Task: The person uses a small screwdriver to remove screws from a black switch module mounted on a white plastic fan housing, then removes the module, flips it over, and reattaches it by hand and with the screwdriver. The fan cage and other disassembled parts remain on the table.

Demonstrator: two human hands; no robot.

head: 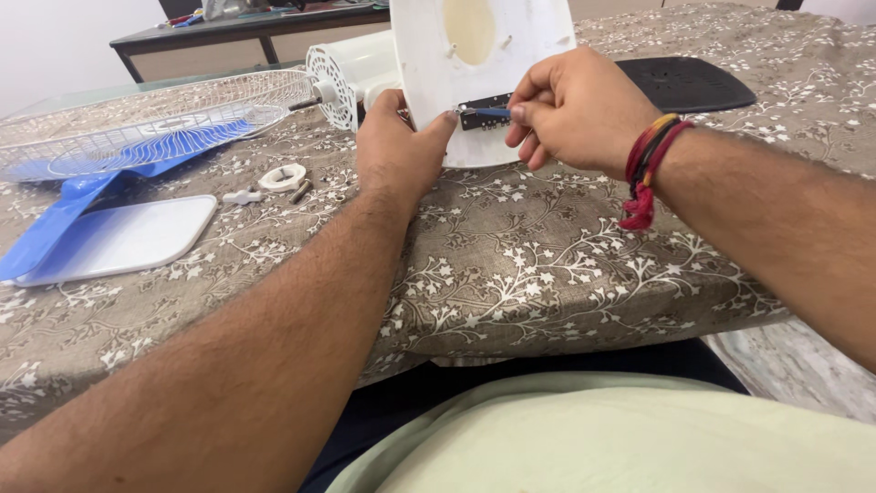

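Left hand (pixel 394 151) grips the lower edge of the white fan base panel (pixel 484 64), held upright near the tabletop's (pixel 547 265) far edge. Right hand (pixel 570 110) pinches a blue-handled screwdriver (pixel 484 112), tip at the panel's black plate (pixel 484 111). Wire fan grille (pixel 137 123), blue blade (pixel 173 146) at far left.

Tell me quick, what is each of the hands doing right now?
Left hand: closed, gripping the edge of the white plastic fan base panel.
Right hand: closed, pinching a thin blue-handled screwdriver against that panel.
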